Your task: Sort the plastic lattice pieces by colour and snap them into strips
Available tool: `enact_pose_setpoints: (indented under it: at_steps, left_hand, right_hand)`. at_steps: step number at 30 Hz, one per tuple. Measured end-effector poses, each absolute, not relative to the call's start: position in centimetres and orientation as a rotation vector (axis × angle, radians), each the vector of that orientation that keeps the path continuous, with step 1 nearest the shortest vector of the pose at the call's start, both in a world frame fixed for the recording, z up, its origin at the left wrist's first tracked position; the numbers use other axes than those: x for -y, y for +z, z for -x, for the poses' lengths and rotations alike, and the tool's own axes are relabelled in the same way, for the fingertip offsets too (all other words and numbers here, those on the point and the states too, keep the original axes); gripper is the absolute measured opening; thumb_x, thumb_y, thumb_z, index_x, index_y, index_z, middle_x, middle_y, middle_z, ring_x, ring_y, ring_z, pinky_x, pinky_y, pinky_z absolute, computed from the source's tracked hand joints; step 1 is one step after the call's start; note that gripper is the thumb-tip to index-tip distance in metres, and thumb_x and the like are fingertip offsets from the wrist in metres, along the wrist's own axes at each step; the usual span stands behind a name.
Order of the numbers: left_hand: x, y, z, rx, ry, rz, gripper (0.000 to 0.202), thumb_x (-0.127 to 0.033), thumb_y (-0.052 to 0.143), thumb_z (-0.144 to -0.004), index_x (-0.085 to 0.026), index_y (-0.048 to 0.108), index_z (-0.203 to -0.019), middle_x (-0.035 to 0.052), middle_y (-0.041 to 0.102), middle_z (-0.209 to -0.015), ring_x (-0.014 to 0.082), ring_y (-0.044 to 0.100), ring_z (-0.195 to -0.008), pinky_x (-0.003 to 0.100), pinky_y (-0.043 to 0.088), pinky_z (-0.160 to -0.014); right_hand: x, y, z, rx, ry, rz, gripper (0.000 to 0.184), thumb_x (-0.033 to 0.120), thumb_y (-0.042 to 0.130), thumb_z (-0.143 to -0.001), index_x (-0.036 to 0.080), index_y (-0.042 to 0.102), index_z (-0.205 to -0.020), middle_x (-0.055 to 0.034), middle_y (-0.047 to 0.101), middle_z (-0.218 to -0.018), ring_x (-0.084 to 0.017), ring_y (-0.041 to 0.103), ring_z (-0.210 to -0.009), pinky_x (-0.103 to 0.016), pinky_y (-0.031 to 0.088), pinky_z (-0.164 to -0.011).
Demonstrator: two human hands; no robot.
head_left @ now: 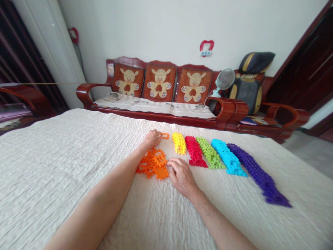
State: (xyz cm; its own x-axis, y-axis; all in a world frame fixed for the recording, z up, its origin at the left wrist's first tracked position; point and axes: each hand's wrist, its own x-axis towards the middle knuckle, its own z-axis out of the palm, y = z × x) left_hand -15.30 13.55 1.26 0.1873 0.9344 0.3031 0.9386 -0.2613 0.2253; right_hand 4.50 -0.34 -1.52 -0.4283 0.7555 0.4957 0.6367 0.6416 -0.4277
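Observation:
My left hand (153, 138) reaches forward over the bed-like surface, its fingers closed at the edge of a small orange square frame piece (165, 136). Just nearer lies a loose pile of orange interlocking plastic pieces (156, 162) with notched edges, partly behind my left forearm. At the pile's right edge is my right hand (182, 176), fingers bent with thumb and forefinger apart and nothing visible between them. To the right run rows of overlapping notched pieces: yellow (179, 143), red (195, 151), green (210, 152), light blue (229, 157) and purple (256, 172).
A cream quilted cover (65, 166) spreads under everything. Beyond its far edge stands a dark red wooden sofa (156, 115) with bear cushions (159, 82). A fan (225, 79) and an armchair (282, 110) are at the right.

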Motion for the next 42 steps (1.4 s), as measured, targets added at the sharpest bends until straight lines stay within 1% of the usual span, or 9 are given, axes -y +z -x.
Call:
enact_pose_setpoints:
  at_steps: [3, 8, 13, 21, 27, 31, 34, 38, 42]
  left_hand:
    - [-12.3, 3.8, 16.1, 1.975, -0.544, 2.482, 0.034, -0.025, 0.051, -0.083, -0.022, 0.071, -0.110, 0.0067, 0.071, -0.107, 0.0197, 0.065, -0.095, 0.027, 0.048, -0.086]
    - [-10.3, 6.6, 16.3, 1.987, -0.186, 2.769, 0.025, -0.021, 0.064, -0.069, -0.024, 0.076, -0.091, -0.0011, 0.073, -0.078, 0.0139, 0.064, -0.073, 0.020, 0.047, -0.070]
    - [-9.8, 6.5, 14.7, 2.007, 0.113, 2.742, 0.018, -0.029, 0.073, -0.064, -0.020, 0.076, -0.079, 0.0019, 0.069, -0.067, 0.0154, 0.061, -0.064, 0.023, 0.046, -0.065]
    - [-9.5, 6.7, 14.2, 1.931, 0.197, 2.769, 0.018, -0.024, 0.067, -0.067, -0.021, 0.075, -0.083, 0.0036, 0.072, -0.074, 0.0165, 0.061, -0.066, 0.026, 0.047, -0.067]
    - [-9.9, 6.8, 14.2, 2.032, -0.143, 2.555, 0.022, -0.019, 0.054, -0.073, -0.014, 0.075, -0.080, 0.0082, 0.069, -0.070, 0.0195, 0.063, -0.072, 0.028, 0.047, -0.072]
    - [-10.5, 5.9, 14.0, 2.157, -0.209, 2.396, 0.025, -0.027, 0.054, -0.074, -0.012, 0.074, -0.079, 0.0100, 0.069, -0.070, 0.0207, 0.064, -0.073, 0.027, 0.048, -0.069]
    - [-10.8, 5.5, 14.3, 2.147, -0.141, 2.413, 0.031, -0.038, 0.057, -0.075, -0.014, 0.074, -0.086, 0.0111, 0.072, -0.081, 0.0219, 0.065, -0.080, 0.027, 0.049, -0.073]
    - [-10.7, 5.9, 15.1, 2.032, -0.087, 2.598, 0.045, -0.048, 0.064, -0.073, -0.020, 0.070, -0.108, 0.0077, 0.071, -0.103, 0.0226, 0.064, -0.094, 0.028, 0.048, -0.083]
    - [-10.4, 6.3, 15.2, 1.940, 0.156, 2.781, 0.050, -0.046, 0.068, -0.070, -0.026, 0.066, -0.116, 0.0039, 0.069, -0.102, 0.0202, 0.062, -0.093, 0.026, 0.047, -0.082]
  right_hand:
    - [0.3, -1.4, -4.5, 2.196, 0.237, 1.075, 0.027, 0.008, 0.048, -0.081, 0.017, 0.065, -0.099, -0.0087, 0.066, -0.105, -0.021, 0.058, -0.101, -0.038, 0.045, -0.093]
    - [0.3, -1.4, -4.5, 2.182, 0.242, 1.061, 0.027, 0.007, 0.049, -0.079, 0.018, 0.066, -0.097, -0.0083, 0.066, -0.105, -0.020, 0.058, -0.101, -0.038, 0.045, -0.093]
    - [0.2, -1.5, -4.6, 2.183, 0.247, 1.050, 0.027, 0.007, 0.049, -0.079, 0.019, 0.066, -0.097, -0.0074, 0.066, -0.105, -0.020, 0.058, -0.101, -0.037, 0.044, -0.093]
    - [0.2, -1.4, -4.6, 2.186, 0.249, 1.067, 0.028, 0.007, 0.049, -0.078, 0.018, 0.066, -0.097, -0.0082, 0.066, -0.105, -0.021, 0.058, -0.101, -0.038, 0.044, -0.094]
    - [0.2, -1.4, -4.6, 2.188, 0.246, 1.067, 0.025, 0.008, 0.048, -0.080, 0.017, 0.066, -0.095, -0.0087, 0.066, -0.104, -0.021, 0.058, -0.100, -0.037, 0.045, -0.093]
    - [0.2, -1.4, -4.6, 2.187, 0.247, 1.076, 0.025, 0.008, 0.049, -0.080, 0.017, 0.066, -0.096, -0.0081, 0.066, -0.105, -0.021, 0.058, -0.100, -0.037, 0.044, -0.093]
    - [0.1, -1.5, -4.6, 2.193, 0.245, 1.079, 0.024, 0.008, 0.049, -0.080, 0.017, 0.066, -0.096, -0.0082, 0.066, -0.105, -0.021, 0.058, -0.100, -0.038, 0.044, -0.093]
    - [0.2, -1.5, -4.6, 2.200, 0.240, 1.072, 0.024, 0.008, 0.049, -0.080, 0.016, 0.066, -0.097, -0.0090, 0.066, -0.105, -0.022, 0.058, -0.101, -0.038, 0.044, -0.093]
    - [0.2, -1.4, -4.6, 2.197, 0.241, 1.068, 0.025, 0.008, 0.049, -0.081, 0.017, 0.066, -0.097, -0.0090, 0.066, -0.105, -0.022, 0.058, -0.101, -0.038, 0.044, -0.093]
